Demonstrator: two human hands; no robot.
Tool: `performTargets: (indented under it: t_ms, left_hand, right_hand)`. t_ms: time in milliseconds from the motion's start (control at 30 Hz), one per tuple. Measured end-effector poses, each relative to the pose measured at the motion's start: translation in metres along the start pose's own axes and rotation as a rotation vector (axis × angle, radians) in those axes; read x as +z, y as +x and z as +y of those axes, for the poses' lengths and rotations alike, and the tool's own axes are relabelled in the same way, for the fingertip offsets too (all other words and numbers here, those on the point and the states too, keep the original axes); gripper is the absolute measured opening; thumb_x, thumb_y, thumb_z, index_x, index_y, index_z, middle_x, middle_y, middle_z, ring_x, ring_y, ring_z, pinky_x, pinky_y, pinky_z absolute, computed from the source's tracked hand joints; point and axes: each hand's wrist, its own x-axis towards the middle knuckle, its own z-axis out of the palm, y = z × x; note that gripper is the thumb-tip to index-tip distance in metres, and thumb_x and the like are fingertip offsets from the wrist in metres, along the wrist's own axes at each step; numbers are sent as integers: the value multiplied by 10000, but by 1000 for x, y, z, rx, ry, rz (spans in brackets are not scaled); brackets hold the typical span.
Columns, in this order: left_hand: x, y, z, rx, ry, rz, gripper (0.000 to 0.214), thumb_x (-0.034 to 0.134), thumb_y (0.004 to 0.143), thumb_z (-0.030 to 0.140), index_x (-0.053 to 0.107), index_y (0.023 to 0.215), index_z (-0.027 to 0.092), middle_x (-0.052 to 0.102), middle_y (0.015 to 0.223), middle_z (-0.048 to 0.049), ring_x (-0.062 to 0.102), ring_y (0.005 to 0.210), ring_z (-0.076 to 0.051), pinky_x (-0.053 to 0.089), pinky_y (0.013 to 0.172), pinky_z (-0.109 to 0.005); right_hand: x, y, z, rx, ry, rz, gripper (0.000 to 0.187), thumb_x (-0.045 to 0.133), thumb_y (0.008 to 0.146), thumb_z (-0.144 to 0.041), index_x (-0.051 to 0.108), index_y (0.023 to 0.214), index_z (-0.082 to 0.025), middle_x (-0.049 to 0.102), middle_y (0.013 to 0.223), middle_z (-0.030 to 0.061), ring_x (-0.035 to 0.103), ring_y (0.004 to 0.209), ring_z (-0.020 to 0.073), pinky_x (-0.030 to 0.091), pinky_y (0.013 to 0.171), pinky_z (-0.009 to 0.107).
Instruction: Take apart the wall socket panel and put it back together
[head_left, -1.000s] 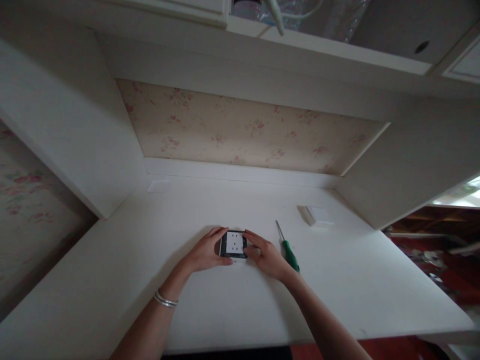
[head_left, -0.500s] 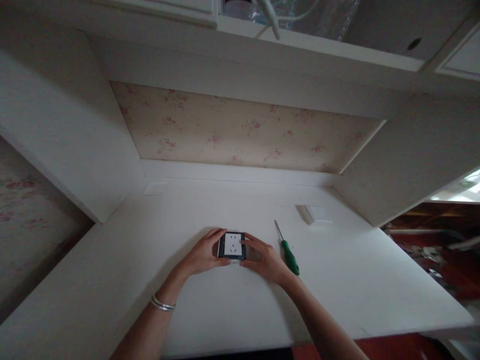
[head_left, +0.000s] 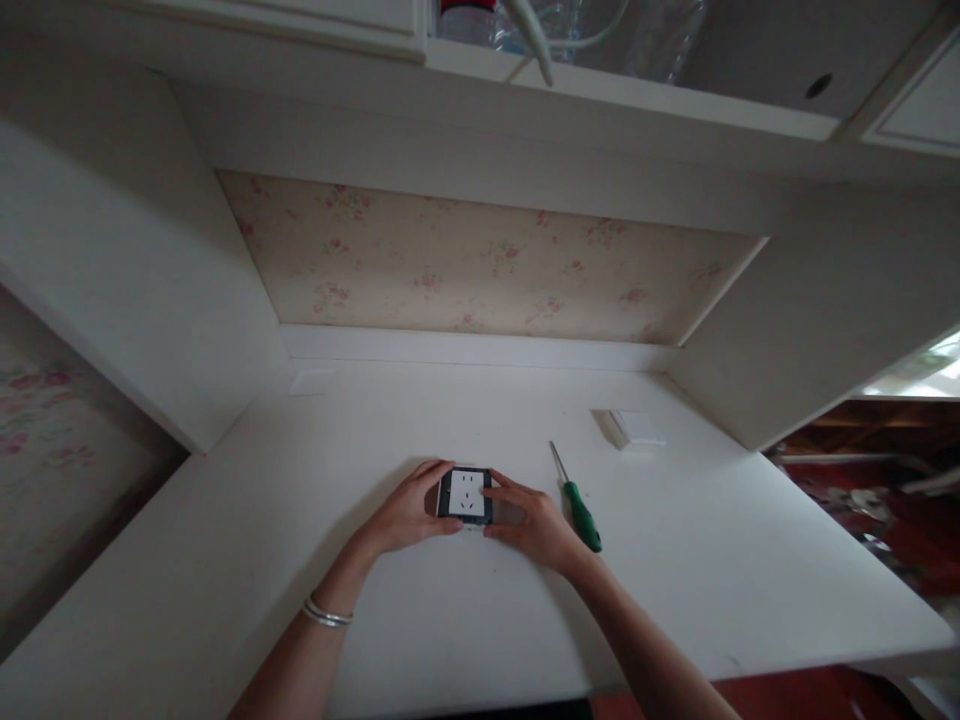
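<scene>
A small wall socket (head_left: 466, 495) with a white face and a dark frame lies on the white desk (head_left: 420, 620) in front of me. My left hand (head_left: 409, 508) grips its left side, fingers curled over the top edge. My right hand (head_left: 529, 520) holds its right side, thumb and fingers pressed against the frame. A silver bangle sits on my left wrist. A green-handled screwdriver (head_left: 576, 499) lies just right of my right hand, its tip pointing away from me.
A white switch plate (head_left: 634, 428) lies at the back right of the desk. A flat white plate (head_left: 310, 381) lies at the back left corner. Side panels and a shelf overhead enclose the desk. Floral wallpaper covers the back wall.
Both hands and the socket have stayed in place on the desk. The view has shifted slightly; my right fingers have moved a little along the socket's edge.
</scene>
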Motion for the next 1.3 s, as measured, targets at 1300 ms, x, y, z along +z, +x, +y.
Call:
performTargets:
  t_ms: [1300]
  left_hand:
    - [1, 1, 7, -38, -44, 42, 766, 812, 569, 316, 496, 1263, 243, 514, 1271, -73, 477, 1173, -265, 366, 1015, -381]
  right_hand:
    - [7, 37, 5, 253, 226, 122, 152, 599, 734, -189, 651, 877, -191, 631, 959, 38, 652, 799, 147, 526, 746, 273]
